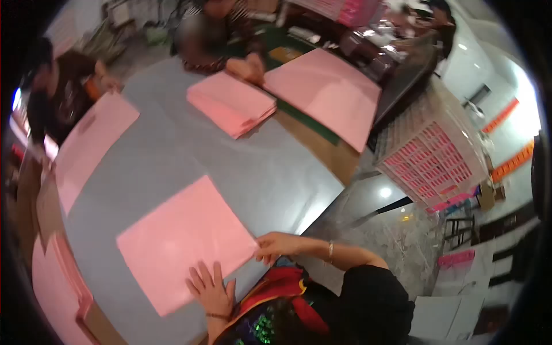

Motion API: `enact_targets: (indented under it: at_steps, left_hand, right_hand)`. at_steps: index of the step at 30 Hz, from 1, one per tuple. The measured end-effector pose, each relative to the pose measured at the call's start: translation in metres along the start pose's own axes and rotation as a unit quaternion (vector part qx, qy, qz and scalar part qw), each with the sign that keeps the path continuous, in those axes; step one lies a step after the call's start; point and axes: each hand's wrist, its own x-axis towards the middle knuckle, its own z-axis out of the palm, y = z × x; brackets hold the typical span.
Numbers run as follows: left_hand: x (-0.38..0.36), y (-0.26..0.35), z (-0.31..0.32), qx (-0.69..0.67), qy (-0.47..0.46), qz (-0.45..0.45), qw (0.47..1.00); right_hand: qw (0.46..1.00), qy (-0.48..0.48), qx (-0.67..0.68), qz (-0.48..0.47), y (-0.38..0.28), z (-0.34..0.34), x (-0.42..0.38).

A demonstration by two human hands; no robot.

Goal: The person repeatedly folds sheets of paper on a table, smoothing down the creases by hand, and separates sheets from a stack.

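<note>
A folded pink sheet [187, 238] lies on the grey table [155, 138] just in front of me. My left hand [213, 290] rests on its near edge with the fingers spread flat. At the sheet's right corner, my right hand [273, 247] pinches the pink material between thumb and fingers. Farther across the table sits a stack of folded pink sheets [230, 103]. Another pink pile [57, 293] is at the table's lower left edge.
One co-worker [69, 92] at the left holds a pink sheet [95, 144]. Across the table, another person's hands [247, 69] are beside a large pink sheet [328, 95]. A white crate [428, 149] with pink contents stands at the right.
</note>
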Motion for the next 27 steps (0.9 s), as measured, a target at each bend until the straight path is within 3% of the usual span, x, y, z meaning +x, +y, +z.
enact_targets:
  at_steps: [3, 7, 17, 20, 21, 25, 27]
  left_hand:
    - [0.001, 0.002, -0.009, -0.033, -0.034, -0.028, 0.998]
    - [0.002, 0.000, -0.007, -0.034, 0.004, -0.052, 0.998]
    - [0.002, 0.001, -0.007, -0.031, 0.026, -0.022, 0.999]
    - [0.001, 0.002, -0.005, -0.035, 0.027, -0.021, 0.999]
    - [0.002, 0.001, -0.005, -0.036, 0.030, -0.022, 0.999]
    - [0.002, 0.001, -0.007, -0.041, 0.009, -0.027, 0.999]
    - [0.002, 0.000, -0.005, -0.038, 0.013, -0.021, 0.999]
  right_hand:
    - [1.000, 0.030, 0.004, 0.000, 0.010, -0.006, 0.003]
    - [0.991, 0.129, 0.032, 0.022, 0.004, 0.007, 0.001]
    - [0.975, 0.218, 0.043, -0.006, 0.005, 0.020, 0.005]
    - [0.969, 0.249, -0.006, -0.004, 0.002, 0.024, 0.002]
    - [0.961, 0.257, -0.100, -0.010, -0.002, 0.022, 0.003]
    - [0.869, 0.290, -0.384, -0.117, 0.005, 0.021, 0.002]
    - [0.854, 0.313, -0.406, -0.094, -0.001, 0.016, -0.003]
